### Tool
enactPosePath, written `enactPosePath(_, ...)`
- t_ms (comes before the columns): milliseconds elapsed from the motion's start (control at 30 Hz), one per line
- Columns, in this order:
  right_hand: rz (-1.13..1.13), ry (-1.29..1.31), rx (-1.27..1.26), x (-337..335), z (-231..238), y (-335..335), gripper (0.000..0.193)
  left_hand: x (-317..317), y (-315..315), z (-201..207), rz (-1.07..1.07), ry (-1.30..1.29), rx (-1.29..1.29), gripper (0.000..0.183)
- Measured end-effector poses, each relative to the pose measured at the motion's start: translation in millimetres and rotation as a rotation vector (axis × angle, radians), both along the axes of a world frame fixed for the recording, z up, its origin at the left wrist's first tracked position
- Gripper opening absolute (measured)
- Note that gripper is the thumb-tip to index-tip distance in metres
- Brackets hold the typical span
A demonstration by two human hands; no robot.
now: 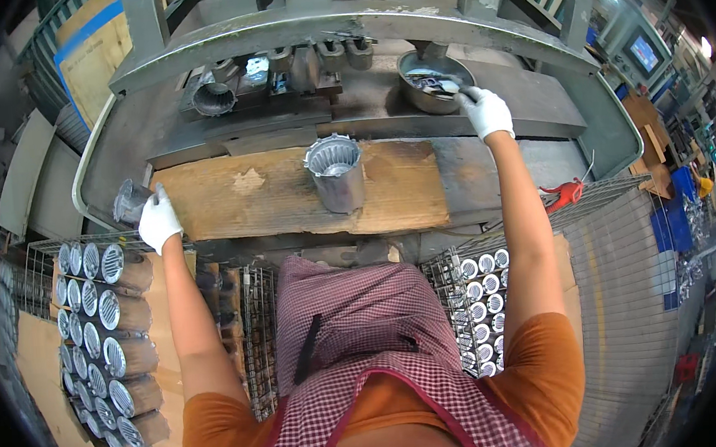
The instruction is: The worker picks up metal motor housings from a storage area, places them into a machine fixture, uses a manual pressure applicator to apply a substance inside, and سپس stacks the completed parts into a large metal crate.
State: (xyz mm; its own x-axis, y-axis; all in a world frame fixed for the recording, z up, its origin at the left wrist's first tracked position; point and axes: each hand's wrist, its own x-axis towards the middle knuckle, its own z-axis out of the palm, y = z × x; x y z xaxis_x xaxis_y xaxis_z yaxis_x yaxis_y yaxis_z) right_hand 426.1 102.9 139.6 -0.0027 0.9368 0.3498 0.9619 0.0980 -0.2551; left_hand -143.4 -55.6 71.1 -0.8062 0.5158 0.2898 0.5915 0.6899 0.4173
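My left hand [159,222], in a white glove, is closed on the edge of a grey cast-metal cup [129,201] lying tilted at the left end of the cardboard sheet. My right hand [486,114], also gloved, is at the right rim of a round metal bowl [432,102]. Its fingers are closed, and what they hold, if anything, I cannot make out. Pale and dark shiny contents lie in the bowl. Between my hands a ribbed cast-metal housing [338,179] stands upright, open end up, on the cardboard sheet [247,200].
Behind the cardboard is a press bed with a metal fixture [304,72] and another ribbed housing [214,99]. A heavy frame beam [351,24] crosses above. Wire baskets of stacked cylinders [112,310] stand left and right of my lap. A red-handled tool [564,195] hangs at right.
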Motion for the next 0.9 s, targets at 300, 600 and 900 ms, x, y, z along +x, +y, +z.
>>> enactPosePath(300,0.4,0.457,0.463,-91,26,-30,0.025,-5,2,-12,0.033,0.07,0.088,0.054)
enactPosePath(600,0.332,0.288,0.324,-196,53,32,0.04,-5,4,-13,0.016,0.082,0.148,0.053)
enactPosePath(900,0.179,0.472,0.398,-95,66,45,0.039,-7,0,-15,0.022,0.082,0.153,0.054)
